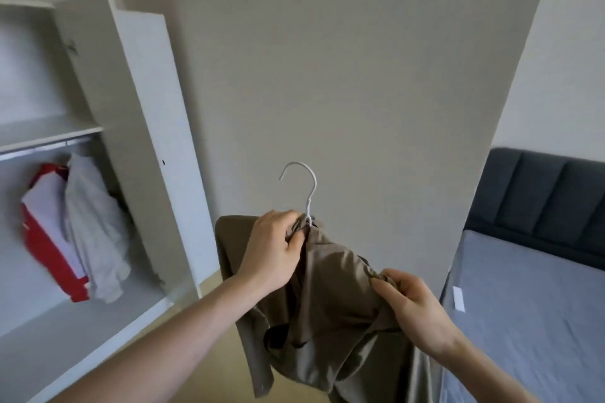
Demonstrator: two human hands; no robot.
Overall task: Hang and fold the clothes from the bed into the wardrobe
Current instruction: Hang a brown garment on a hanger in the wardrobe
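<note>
An olive-brown garment (330, 301) hangs on a white hanger (307, 193) in front of me, held up in mid-air. My left hand (273, 250) grips the hanger's neck together with the garment's collar. At the garment's right shoulder, my right hand (412, 304) pinches the fabric. The hanger's hook points up and to the left. The open white wardrobe (108, 82) stands on the left, with a metal rail (45, 149) under its shelf. On that rail hang a red and white garment (49, 232) and a pale grey one (95, 226).
The wardrobe door (154, 127) stands open between the wardrobe and me. A bed (530, 304) with a grey sheet and dark padded headboard (540, 199) lies on the right. A white tag (459, 298) lies on the sheet. A plain wall fills the middle.
</note>
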